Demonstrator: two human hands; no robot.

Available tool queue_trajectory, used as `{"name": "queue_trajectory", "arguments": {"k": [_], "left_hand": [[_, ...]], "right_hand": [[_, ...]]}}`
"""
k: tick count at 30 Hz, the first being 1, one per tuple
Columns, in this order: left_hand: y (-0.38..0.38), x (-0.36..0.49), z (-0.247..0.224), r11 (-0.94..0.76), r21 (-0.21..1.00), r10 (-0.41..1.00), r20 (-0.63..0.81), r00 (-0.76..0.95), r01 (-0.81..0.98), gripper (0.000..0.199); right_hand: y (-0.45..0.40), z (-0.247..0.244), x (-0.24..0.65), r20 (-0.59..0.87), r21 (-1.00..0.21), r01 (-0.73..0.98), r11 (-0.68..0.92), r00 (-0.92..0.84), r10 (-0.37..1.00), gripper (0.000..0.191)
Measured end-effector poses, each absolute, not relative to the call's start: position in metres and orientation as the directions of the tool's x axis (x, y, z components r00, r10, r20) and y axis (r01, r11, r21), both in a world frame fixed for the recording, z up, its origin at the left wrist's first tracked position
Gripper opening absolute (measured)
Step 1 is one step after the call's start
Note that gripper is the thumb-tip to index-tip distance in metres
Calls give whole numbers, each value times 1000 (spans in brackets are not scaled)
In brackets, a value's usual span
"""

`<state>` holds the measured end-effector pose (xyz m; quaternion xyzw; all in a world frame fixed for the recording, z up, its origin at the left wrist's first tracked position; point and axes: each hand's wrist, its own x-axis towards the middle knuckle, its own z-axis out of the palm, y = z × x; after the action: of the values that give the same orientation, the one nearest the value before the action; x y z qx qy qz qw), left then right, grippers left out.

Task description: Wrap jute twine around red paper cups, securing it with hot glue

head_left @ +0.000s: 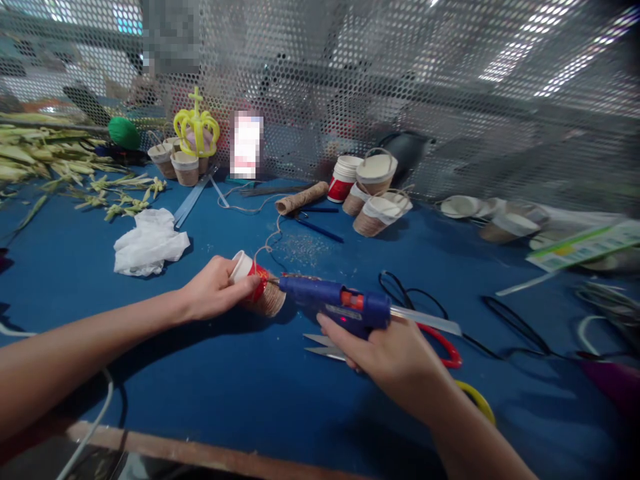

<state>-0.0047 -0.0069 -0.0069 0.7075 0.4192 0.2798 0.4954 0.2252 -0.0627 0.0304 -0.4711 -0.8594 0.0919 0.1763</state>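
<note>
My hands are both occupied: the left hand [220, 290] grips a paper cup [273, 303], thumb across its red band; the right hand [383, 350] is closed around the handle of a glue gun [325, 297]. The cup is above the worktop [225, 400], in front of me; contact with the surface cannot be determined. The left grip appears to steady the cup and leave its wound end accessible. The right grip evidently directs the nozzle at the winding's edge. A twine roll [303, 199] lies beyond the cup, its strand slack, presumably to let the cup turn freely.

Orientation: the cup is tilted, its long axis running from upper left to lower right. The white-rimmed end points left and away from me; the twine-wrapped end points right. The glue gun lies nearly level, nozzle leftward, a glue stick [427, 320] projecting rightward.
</note>
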Motion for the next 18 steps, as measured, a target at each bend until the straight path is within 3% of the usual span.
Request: {"name": "queue_trajectory", "arguments": {"k": [4,12,18], "left_hand": [[-8,-6,-6,-307,865,848,60,526,397,32],[-8,-5,-4,-387,818,829,107,549,425,31],[-8,-4,-6,-385,822,841,125,526,420,32]], "right_hand": [[-60,30,219,57,-557,784,274,-293,954,24],[-57,36,209,-89,-724,689,25,-128,988,29],[-52,34,215,-130,-794,607,-36,-111,985,29]]}}
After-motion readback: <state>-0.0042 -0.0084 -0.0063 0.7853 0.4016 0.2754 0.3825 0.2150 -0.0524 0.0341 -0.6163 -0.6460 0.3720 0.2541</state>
